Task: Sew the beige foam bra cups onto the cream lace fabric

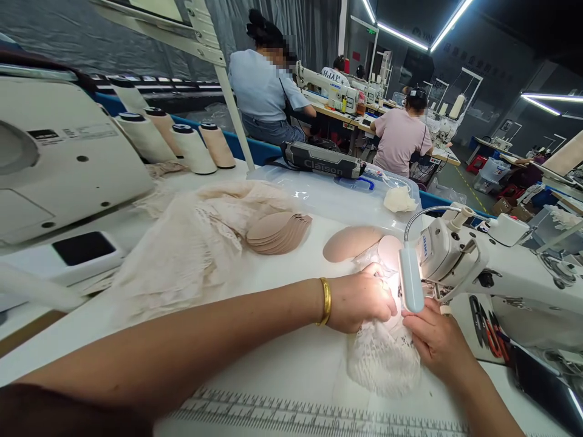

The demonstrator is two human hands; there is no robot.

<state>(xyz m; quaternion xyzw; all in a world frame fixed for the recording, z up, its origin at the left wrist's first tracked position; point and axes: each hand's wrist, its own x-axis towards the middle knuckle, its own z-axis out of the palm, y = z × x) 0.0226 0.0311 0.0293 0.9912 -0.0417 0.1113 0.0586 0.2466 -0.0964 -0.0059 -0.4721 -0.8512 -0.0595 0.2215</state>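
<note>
Under the lit needle area of a white sewing machine [483,261], a piece of cream lace fabric [385,361] lies on the white table. My left hand [364,297], with a gold bracelet at the wrist, presses and grips the lace with curled fingers, left of the needle. On the other side, my right hand [432,331] has its fingers closed at the lace's right edge; the lamp head [411,279] partly hides its fingertips. Just beyond my left hand lies a beige foam cup [350,243], with a paler round piece [389,250] beside it.
A stack of beige cups [277,233] and heaped lace [182,255] lie to the left. Thread cones [194,149] stand farther back, near a plastic lid [300,191] bearing a speaker [323,161]. Scissors [492,334] sit right; a ruler strip [319,416] runs along the front. Co-workers sit beyond.
</note>
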